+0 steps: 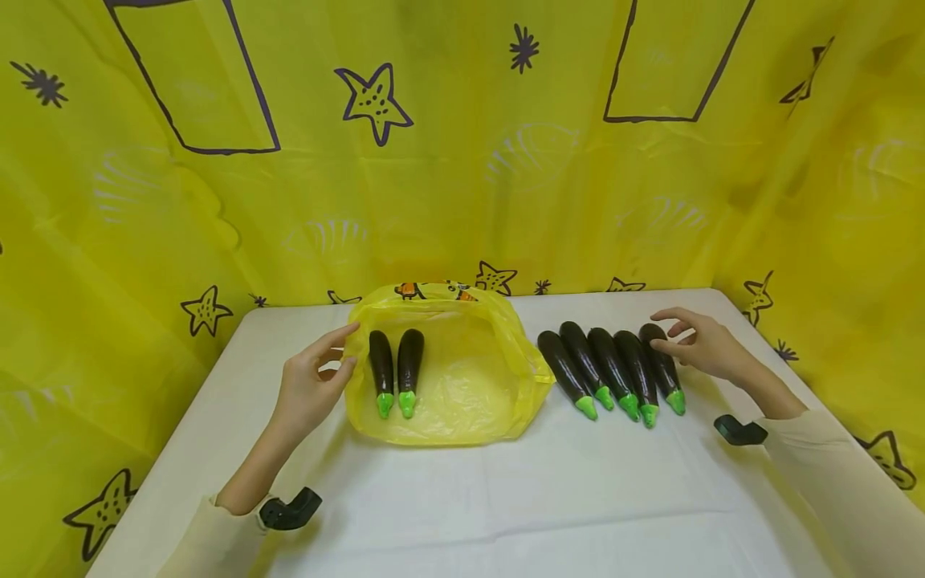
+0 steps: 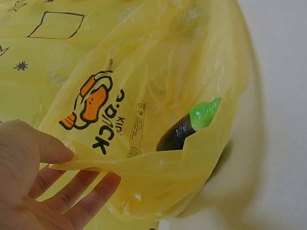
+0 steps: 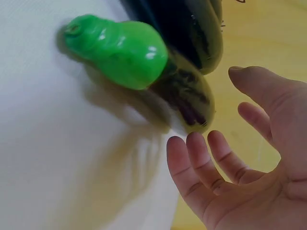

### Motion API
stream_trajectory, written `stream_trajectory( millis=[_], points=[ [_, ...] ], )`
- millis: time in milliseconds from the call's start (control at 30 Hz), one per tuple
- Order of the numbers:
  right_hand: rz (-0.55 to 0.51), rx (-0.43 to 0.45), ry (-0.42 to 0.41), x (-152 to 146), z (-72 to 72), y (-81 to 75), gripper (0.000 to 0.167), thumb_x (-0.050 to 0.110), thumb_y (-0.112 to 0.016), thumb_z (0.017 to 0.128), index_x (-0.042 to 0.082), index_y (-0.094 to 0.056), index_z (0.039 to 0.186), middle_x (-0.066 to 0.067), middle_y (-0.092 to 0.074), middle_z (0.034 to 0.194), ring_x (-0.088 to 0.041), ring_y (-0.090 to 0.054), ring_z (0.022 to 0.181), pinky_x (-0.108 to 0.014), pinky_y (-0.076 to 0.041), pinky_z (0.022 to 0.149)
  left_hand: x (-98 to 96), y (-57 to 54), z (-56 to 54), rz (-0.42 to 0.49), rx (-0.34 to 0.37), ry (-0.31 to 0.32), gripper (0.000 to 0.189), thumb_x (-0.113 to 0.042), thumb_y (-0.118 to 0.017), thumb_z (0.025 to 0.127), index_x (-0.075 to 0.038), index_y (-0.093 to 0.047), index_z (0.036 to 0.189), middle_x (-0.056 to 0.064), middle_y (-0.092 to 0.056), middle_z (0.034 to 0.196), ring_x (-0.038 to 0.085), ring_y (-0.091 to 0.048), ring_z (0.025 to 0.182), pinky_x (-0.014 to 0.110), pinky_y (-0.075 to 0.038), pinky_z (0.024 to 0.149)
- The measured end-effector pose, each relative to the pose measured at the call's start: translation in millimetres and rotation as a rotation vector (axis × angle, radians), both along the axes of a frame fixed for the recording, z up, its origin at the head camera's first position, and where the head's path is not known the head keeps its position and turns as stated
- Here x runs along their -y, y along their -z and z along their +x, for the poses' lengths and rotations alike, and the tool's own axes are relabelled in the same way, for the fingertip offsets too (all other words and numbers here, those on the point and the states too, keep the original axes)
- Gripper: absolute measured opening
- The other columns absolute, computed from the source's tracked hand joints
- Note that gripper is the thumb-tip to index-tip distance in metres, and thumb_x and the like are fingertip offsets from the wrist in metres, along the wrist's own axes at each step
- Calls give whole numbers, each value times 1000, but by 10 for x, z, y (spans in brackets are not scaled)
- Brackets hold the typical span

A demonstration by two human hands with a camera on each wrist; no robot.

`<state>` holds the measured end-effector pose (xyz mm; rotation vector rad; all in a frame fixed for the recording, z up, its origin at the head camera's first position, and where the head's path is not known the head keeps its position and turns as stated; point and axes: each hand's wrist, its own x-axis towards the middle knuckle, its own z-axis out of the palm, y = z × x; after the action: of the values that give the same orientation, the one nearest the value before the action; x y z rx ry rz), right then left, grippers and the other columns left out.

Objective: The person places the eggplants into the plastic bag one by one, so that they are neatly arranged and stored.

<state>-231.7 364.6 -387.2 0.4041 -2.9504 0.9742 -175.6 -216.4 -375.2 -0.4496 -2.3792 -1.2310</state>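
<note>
Eggplants, dark purple and glossy with bright green stem ends, lie in two groups. Five form a row [image 1: 612, 365] that begins under the right hand [image 1: 699, 347] and runs to its left, side by side, stems pointing toward the person. The right hand is open, its fingers loosely bent and spread about the dark upper end of the rightmost eggplant [image 1: 666, 373]; whether a fingertip touches it, I cannot tell.

Two more eggplants [image 1: 410, 361] lie just right of the left hand [image 1: 307, 389], inside a yellow plastic bag [image 1: 462, 436], stems also toward the person, with a narrow gap between them. The left hand pinches the bag's left edge between thumb and fingers, and the mouth gapes wide. Orange-and-black cartoon figures and black lettering are printed on the plastic.

Beneath both hands is a white-covered counter [image 1: 506, 506]. Below each hand, at the cuff of a pale long sleeve [image 1: 831, 474], sits a small dark device [image 1: 291, 510]. Beyond the hands and to either side hangs a yellow curtain [image 1: 433, 193] with dark outlined starfish, small bursts, box shapes and faint white shells.
</note>
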Motion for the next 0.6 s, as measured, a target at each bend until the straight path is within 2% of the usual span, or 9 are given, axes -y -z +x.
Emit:
stream_trajectory(
  millis=[333,600],
  points=[
    [-10,74,-2,-57,43,88,51,24,-72,98,1,-54,140,-32,-60,118,-37,-70,93,-30,-59,65,7,20,-12,-2,0,-3,49,10,-68,92,-6,-65,138,16,-70,124,33,-72,97,13,-55,72],
    [-89,163,-42,-125,50,105,57,20,-71,99,-1,-46,146,-40,-56,125,-31,-69,89,-34,-61,66,9,24,-17,-7,1,-7,50,9,-68,92,-7,-65,139,16,-70,125,33,-72,97,13,-55,71]
  ],
)
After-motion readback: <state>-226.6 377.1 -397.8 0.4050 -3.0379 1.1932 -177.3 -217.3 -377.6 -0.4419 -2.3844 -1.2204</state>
